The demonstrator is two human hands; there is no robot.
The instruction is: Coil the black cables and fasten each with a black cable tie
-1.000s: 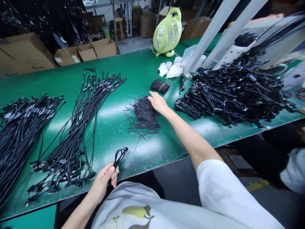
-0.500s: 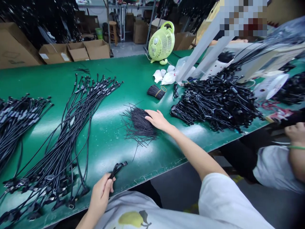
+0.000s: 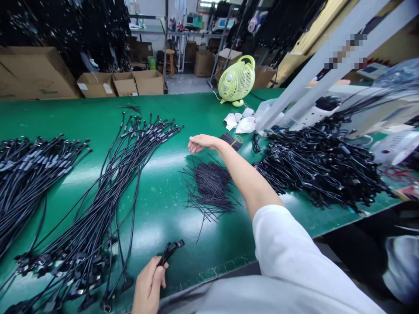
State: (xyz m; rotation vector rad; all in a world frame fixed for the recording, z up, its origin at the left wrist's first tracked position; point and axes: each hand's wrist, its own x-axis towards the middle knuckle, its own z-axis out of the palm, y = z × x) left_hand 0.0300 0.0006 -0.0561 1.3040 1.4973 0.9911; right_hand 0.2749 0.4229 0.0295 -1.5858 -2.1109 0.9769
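Near the table's front edge, my left hand (image 3: 149, 281) is closed around a folded black cable (image 3: 170, 250), whose connector end sticks out to the right. My right hand (image 3: 201, 143) reaches out beyond a loose pile of thin black ties (image 3: 212, 185). Its fingers are bent down and partly hidden, and whether they pinch a tie is too small to tell. Just right of that hand, partly behind my forearm, a banded bundle of black ties (image 3: 231, 141) lies on the green table (image 3: 163, 187).
Long black cables (image 3: 121, 161) are spread left of the ties, with another bunch (image 3: 36, 161) at the far left. A large heap of coiled cables (image 3: 321, 161) lies on the right. A green fan (image 3: 237, 80), white crumpled items (image 3: 245, 124) and slanted metal posts (image 3: 294, 87) stand beyond.
My right hand has moved from the top of the loose tie pile to beyond its far side. My left hand still holds the folded cable. The view has shifted.
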